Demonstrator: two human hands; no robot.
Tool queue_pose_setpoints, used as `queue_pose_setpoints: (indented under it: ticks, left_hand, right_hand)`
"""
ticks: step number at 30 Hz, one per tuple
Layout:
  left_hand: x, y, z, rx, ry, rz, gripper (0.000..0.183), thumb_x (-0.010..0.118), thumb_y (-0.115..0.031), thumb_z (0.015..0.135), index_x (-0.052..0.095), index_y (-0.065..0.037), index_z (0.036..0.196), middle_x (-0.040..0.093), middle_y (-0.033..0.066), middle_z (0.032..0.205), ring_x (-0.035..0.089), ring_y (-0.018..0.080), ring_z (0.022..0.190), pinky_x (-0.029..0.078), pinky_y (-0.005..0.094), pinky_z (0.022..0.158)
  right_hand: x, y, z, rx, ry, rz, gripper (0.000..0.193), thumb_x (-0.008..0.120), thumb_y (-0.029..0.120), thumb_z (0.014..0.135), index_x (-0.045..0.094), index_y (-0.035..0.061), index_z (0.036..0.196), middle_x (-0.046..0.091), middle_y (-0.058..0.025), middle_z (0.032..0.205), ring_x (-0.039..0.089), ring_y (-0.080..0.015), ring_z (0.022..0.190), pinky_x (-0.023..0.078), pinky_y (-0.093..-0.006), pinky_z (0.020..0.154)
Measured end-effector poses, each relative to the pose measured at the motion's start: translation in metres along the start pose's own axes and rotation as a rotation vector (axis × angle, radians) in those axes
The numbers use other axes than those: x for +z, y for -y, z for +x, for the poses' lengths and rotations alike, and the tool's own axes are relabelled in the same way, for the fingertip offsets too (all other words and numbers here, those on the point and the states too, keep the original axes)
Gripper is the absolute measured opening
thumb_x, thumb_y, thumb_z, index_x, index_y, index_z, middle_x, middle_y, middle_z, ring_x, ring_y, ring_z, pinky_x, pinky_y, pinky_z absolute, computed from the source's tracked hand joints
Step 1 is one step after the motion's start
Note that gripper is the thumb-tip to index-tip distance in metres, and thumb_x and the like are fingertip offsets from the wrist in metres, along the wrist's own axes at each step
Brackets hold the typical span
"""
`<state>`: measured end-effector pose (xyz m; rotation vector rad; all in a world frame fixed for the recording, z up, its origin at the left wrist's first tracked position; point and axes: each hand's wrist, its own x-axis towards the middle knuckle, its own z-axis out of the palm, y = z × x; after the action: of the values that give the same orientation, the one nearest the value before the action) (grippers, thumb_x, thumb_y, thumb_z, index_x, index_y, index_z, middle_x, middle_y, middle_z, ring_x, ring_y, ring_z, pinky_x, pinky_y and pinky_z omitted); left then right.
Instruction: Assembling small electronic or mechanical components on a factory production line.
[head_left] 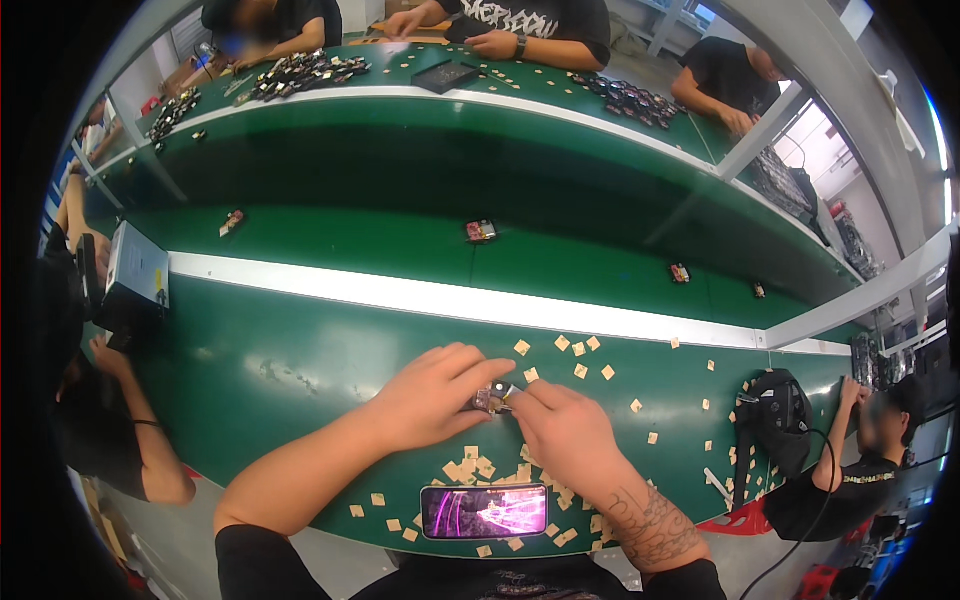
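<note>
Over the green table, my left hand (425,395) is closed round a small dark electronic device (491,399) with some reddish and silvery parts. The fingers of my right hand (568,428) press together at its right side, and they partly cover it. Whether they also pinch a smaller piece cannot be made out. Below my hands, a phone (485,512) with a lit purple and pink screen lies near the table's front edge. Small pale square pieces (468,468) are scattered around the phone and to the right of my hands.
Past a white rail (400,301) runs a green belt carrying small devices (480,231). A black bag (778,420) lies on the table at right, and a metal box (138,280) stands at left. Co-workers sit on both sides and across, beside device piles (305,75) and a black tray (445,77).
</note>
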<state>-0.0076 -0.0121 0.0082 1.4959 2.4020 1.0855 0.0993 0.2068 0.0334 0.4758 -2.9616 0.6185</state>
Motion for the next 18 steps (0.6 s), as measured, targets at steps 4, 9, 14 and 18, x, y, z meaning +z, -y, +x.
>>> queue_pose_setpoints:
  ticks: [4, 9, 14, 18]
  left_hand:
    - [0.0, -0.005, -0.001, 0.047, 0.019, 0.041, 0.07, 0.088, -0.014, 0.082, 0.059, -0.01, 0.146, 0.061, 0.0101, 0.111, 0.062, 0.033, 0.103, 0.054, 0.0448, 0.091]
    - [0.0, -0.008, -0.001, 0.053, -0.012, 0.015, 0.065, 0.086, -0.012, 0.083, 0.061, -0.009, 0.144, 0.06, 0.0102, 0.109, 0.061, 0.0331, 0.1, 0.055, 0.0427, 0.087]
    - [0.006, -0.009, -0.005, 0.154, 0.007, 0.185, 0.06, 0.082, -0.013, 0.085, 0.059, -0.006, 0.14, 0.058, 0.0101, 0.109, 0.059, 0.0318, 0.105, 0.055, 0.042, 0.091]
    - [0.003, -0.013, -0.003, 0.158, -0.03, 0.174, 0.058, 0.084, -0.011, 0.084, 0.063, -0.006, 0.137, 0.06, 0.0104, 0.106, 0.061, 0.0329, 0.099, 0.056, 0.0422, 0.085]
  right_hand:
    - [0.005, 0.007, 0.002, 0.013, -0.003, -0.031, 0.021, 0.071, 0.006, 0.086, 0.066, 0.0066, 0.107, 0.062, -0.0075, 0.098, 0.07, -0.0289, 0.092, 0.06, -0.0415, 0.07]
    - [0.01, 0.004, 0.001, 0.078, -0.11, 0.102, 0.013, 0.073, 0.005, 0.092, 0.072, 0.0076, 0.105, 0.063, -0.0076, 0.089, 0.069, -0.0311, 0.082, 0.058, -0.0431, 0.068]
    - [0.0, 0.011, -0.002, 0.072, -0.04, -0.031, 0.013, 0.073, 0.006, 0.093, 0.073, 0.008, 0.106, 0.065, -0.0075, 0.091, 0.07, -0.0323, 0.081, 0.058, -0.0434, 0.068]
    - [0.006, 0.008, -0.001, 0.157, -0.09, 0.127, 0.011, 0.073, 0.005, 0.094, 0.072, 0.0067, 0.105, 0.066, -0.0081, 0.093, 0.071, -0.0303, 0.082, 0.058, -0.0421, 0.066]
